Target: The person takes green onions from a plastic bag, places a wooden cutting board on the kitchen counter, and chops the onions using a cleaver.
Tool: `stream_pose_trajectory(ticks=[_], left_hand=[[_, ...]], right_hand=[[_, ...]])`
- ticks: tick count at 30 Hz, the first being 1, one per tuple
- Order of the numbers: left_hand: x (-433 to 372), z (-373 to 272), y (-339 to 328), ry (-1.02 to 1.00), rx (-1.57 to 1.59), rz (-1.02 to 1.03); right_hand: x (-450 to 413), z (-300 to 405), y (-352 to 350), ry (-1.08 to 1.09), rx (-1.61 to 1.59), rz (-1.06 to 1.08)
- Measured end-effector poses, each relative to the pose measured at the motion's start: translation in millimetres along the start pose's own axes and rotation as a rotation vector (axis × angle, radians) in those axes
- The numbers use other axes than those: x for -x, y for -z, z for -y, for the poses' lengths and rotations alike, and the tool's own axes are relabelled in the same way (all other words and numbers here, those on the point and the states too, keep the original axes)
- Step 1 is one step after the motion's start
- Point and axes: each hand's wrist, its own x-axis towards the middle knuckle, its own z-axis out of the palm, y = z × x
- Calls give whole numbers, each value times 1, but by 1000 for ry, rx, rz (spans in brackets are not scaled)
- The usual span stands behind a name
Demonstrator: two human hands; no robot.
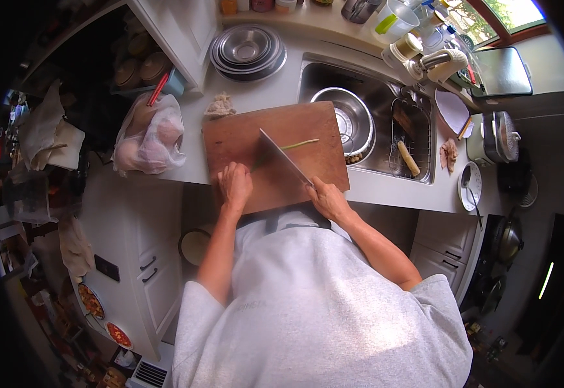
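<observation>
A wooden cutting board (306, 169) lies on the counter, its right side over the sink's edge. My right hand (329, 198) grips the handle of a kitchen knife (286, 156), whose blade slants up and left across the board. Beneath the blade runs a thin scallion (304, 143), its pale end to the right and its green end reaching my left hand (236, 185). The left fingers are curled at the board's left side, closed on that green end.
Right of the board, a metal bowl (330, 94) sits in the steel sink (379, 72). Nested metal bowls (245, 43) stand behind. A plastic bag of round produce (151, 136) is at left, a crumpled cloth (220, 105) near the board. Farther right is a plate with a spoon (469, 186).
</observation>
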Motion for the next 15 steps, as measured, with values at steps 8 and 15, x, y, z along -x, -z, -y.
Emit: stream_pose_trajectory(ticks=[8,15], left_hand=[[16,-5,8,-38,-46,25],[8,-2,4,-1,4,-156]], right_hand=[[-6,0,-3,-31,49,0],[-1,5,7,115,-65,-22]])
